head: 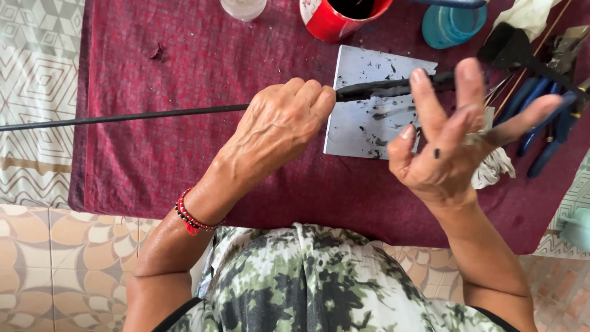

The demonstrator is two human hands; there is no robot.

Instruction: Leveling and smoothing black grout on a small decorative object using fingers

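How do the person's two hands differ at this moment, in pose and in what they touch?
The left hand is closed in a fist around the long thin black rod; the right hand is open with fingers spread, gripping nothing. The left hand looks clean, while the right hand carries black smudges. Both hover over the dark red cloth beside the paint-stained grey board.

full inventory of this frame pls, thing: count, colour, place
Thin rod: 1, black, held level across the cloth, thicker coated end over the slab
Flat slab: 1, grey, black smears, cloth centre
Cloth: 1, maroon, covers the table
Cup: 1, red, top centre
Round container: 1, teal, top right
Pliers: blue handles, count unclear, right edge
Bead bracelet: 1, red and black, left wrist
Left hand: fist around the rod
Right hand: fingers spread, black-stained
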